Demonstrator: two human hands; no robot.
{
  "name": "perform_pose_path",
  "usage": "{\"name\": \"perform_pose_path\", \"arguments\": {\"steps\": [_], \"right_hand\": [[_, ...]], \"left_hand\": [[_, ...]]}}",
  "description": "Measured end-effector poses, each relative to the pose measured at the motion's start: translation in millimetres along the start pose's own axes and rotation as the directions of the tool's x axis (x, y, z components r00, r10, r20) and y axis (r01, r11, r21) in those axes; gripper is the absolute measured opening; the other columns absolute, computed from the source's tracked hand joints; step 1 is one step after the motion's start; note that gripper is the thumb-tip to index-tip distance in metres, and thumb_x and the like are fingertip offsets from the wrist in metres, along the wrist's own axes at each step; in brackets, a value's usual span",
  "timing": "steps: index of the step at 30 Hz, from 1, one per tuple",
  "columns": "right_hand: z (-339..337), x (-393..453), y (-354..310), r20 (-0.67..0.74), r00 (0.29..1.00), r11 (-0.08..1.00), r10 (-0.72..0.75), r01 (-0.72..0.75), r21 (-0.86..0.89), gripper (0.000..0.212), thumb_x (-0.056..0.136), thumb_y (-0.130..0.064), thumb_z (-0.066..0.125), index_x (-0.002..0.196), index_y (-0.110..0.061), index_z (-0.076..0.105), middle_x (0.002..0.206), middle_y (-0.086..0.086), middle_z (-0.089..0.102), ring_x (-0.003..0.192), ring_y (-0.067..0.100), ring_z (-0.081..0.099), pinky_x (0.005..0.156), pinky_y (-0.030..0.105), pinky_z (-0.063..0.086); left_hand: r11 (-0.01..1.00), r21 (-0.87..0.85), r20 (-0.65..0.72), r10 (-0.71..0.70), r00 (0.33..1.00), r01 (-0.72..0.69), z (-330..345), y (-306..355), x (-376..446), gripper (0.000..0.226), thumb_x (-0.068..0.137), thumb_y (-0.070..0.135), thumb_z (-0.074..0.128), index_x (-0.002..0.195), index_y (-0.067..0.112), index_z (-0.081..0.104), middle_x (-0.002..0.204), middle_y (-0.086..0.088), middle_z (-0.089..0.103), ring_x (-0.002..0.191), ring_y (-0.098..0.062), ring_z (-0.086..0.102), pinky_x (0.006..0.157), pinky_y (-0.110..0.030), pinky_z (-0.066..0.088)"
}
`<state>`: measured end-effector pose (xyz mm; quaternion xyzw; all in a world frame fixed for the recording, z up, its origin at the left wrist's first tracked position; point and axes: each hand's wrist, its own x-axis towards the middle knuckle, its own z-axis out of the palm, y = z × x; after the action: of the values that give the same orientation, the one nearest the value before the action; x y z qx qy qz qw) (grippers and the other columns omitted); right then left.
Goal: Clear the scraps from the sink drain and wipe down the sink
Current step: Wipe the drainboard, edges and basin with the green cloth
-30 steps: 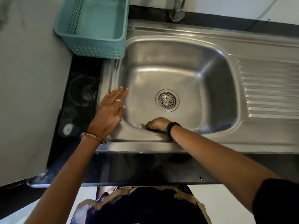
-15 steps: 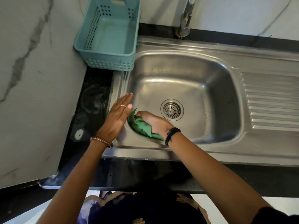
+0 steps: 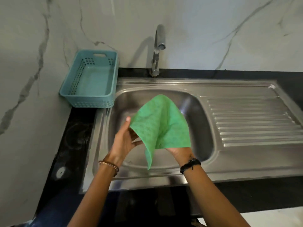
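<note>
Above the sink [image 3: 193,176], green cloth [image 3: 161,122] gripped by left hand [image 3: 124,143] and right hand [image 3: 179,151] (fingers hidden).

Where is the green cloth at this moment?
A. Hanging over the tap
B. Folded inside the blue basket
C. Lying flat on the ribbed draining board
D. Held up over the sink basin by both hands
D: the green cloth is spread open in the air above the sink, held by the left hand and the right hand.
</note>
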<state>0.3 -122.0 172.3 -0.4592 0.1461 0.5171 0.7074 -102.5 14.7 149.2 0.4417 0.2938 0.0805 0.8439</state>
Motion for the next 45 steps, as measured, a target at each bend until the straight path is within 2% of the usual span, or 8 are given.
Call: {"name": "perform_pose_path", "arguments": {"steps": [7, 13, 18, 24, 32, 38, 42, 45], "right_hand": [[-56.4, -13.1, -28.3, -0.192, 0.948, 0.865, -0.253, 0.133, -0.483, 0.046, 0.096, -0.005, 0.046, 0.140, -0.001, 0.031, 0.152, 0.015, 0.027, 0.139, 0.026, 0.028, 0.106, 0.020, 0.020], [-58.3, -18.4, -80.5, 0.142, 0.973, 0.983, -0.181, 0.173, 0.066, 0.042, 0.090, -0.048, 0.049, 0.078, -0.016, 0.075, 0.070, 0.001, 0.073, 0.062, 0.017, 0.072, 0.057, 0.030, 0.058], [-47.9, -10.9, -96.4, 0.327, 0.934, 0.968, -0.144, 0.201, -0.149, 0.019, 0.074, -0.004, 0.061, 0.083, -0.011, 0.075, 0.081, 0.007, 0.074, 0.072, 0.024, 0.072, 0.060, 0.037, 0.059], [-56.2, -5.1, -103.4, 0.235, 0.972, 0.903, -0.027, 0.125, -0.411, 0.032, 0.077, 0.012, 0.047, 0.098, -0.007, 0.062, 0.092, 0.010, 0.069, 0.082, 0.027, 0.067, 0.070, 0.039, 0.055], [-49.3, -14.4, -118.3, 0.447, 0.894, 0.932, -0.030, 0.186, -0.310, 0.045, 0.066, 0.010, 0.057, 0.107, -0.008, 0.062, 0.100, 0.011, 0.071, 0.089, 0.027, 0.070, 0.075, 0.043, 0.059], [-40.5, -1.7, -108.0, 0.342, 0.939, 0.884, 0.016, 0.147, -0.444, 0.035, 0.085, 0.004, 0.049, 0.112, -0.018, 0.057, 0.099, 0.005, 0.069, 0.087, 0.024, 0.067, 0.075, 0.038, 0.054], [-9.9, 8.7, -84.0, 0.442, 0.896, 0.948, 0.053, 0.094, -0.304, 0.055, 0.073, -0.037, 0.066, 0.124, -0.016, 0.059, 0.101, 0.004, 0.070, 0.093, 0.019, 0.067, 0.093, 0.039, 0.052], [-5.0, 18.6, -66.0, 0.342, 0.939, 0.989, -0.022, 0.070, -0.127, 0.033, 0.079, -0.038, 0.064, 0.100, -0.014, 0.071, 0.089, 0.006, 0.073, 0.086, 0.021, 0.068, 0.094, 0.042, 0.050]], "left_hand": [[0.968, 0.248, -0.124, 0.066, 0.990, -0.033, 38.4, 8.5, 16.4, 0.007, 0.085, 0.023, 0.060, 0.086, 0.021, 0.067, 0.077, 0.005, 0.073, 0.065, -0.011, 0.070, 0.053, -0.023, 0.056], [0.955, 0.258, -0.112, 0.180, 0.977, -0.147, 44.8, 52.3, 21.6, 0.016, 0.085, 0.021, 0.058, 0.093, 0.012, 0.069, 0.091, -0.008, 0.072, 0.082, -0.022, 0.069, 0.072, -0.032, 0.058], [0.990, -0.126, 0.068, 0.067, 0.995, -0.058, 51.8, 51.9, 13.6, 0.047, 0.072, 0.053, 0.055, 0.102, 0.021, 0.070, 0.101, -0.005, 0.073, 0.090, -0.023, 0.070, 0.069, -0.037, 0.058], [0.982, -0.150, 0.011, -0.118, 0.993, 0.118, 61.6, 22.4, 10.8, 0.039, 0.079, 0.021, 0.042, 0.113, 0.011, 0.057, 0.089, -0.009, 0.073, 0.075, -0.026, 0.070, 0.061, -0.037, 0.059], [0.920, -0.388, 0.140, 0.106, 0.984, -0.044, 60.3, 33.5, -3.2, 0.074, 0.029, 0.018, 0.081, 0.100, 0.011, 0.063, 0.092, -0.008, 0.072, 0.079, -0.026, 0.071, 0.067, -0.041, 0.059], [0.965, -0.257, -0.037, 0.052, 0.998, -0.060, 78.3, 27.7, -0.6, 0.033, 0.072, 0.021, 0.041, 0.090, 0.008, 0.066, 0.084, -0.009, 0.072, 0.071, -0.024, 0.069, 0.061, -0.031, 0.057], [0.988, 0.126, -0.058, 0.092, 0.994, -0.084, 131.4, 26.6, 7.0, 0.055, 0.090, 0.043, 0.036, 0.132, 0.008, 0.045, 0.142, -0.016, 0.041, 0.130, -0.027, 0.040, 0.109, -0.045, 0.033], [0.963, 0.194, 0.080, 0.172, 0.982, -0.185, 128.3, 16.3, -1.7, 0.059, 0.095, 0.047, 0.023, 0.138, 0.008, 0.035, 0.149, -0.010, 0.033, 0.134, -0.015, 0.033, 0.117, -0.037, 0.017]]}}
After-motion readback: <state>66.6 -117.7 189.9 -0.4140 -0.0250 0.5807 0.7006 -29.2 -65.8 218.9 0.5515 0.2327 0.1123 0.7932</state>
